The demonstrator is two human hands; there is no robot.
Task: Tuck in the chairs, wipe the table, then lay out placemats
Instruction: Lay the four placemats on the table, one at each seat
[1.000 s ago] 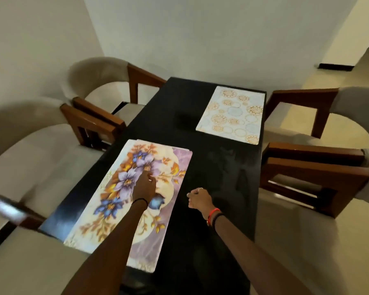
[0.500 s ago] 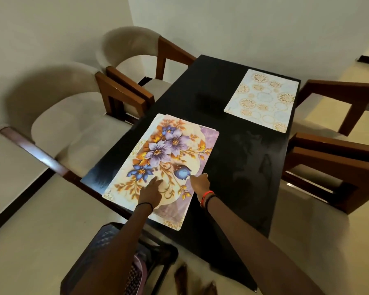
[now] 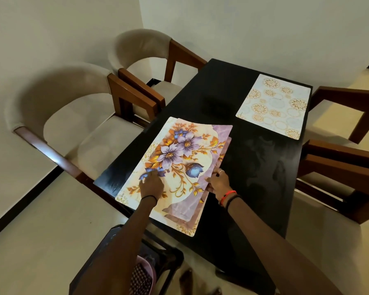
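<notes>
A stack of floral placemats [image 3: 185, 158] with purple flowers lies on the near left part of the black table [image 3: 258, 167]. The mats are fanned slightly, with lower edges showing at the right and bottom. My left hand [image 3: 151, 185] presses flat on the top mat near its lower left. My right hand [image 3: 218, 183] pinches the right edge of the stack. A pale placemat with gold circles [image 3: 275, 105] lies at the far right of the table.
Two beige cushioned chairs [image 3: 77, 116] with wooden arms sit along the table's left side, by the wall. Wooden chair arms [image 3: 341, 167] show on the right. A dark stool [image 3: 124, 260] with a pink item stands below me on the tiled floor.
The view has pulled back and shifted left. My left hand slid down toward the mat's near end. My right hand moved onto the stack's right edge and took hold of it.
</notes>
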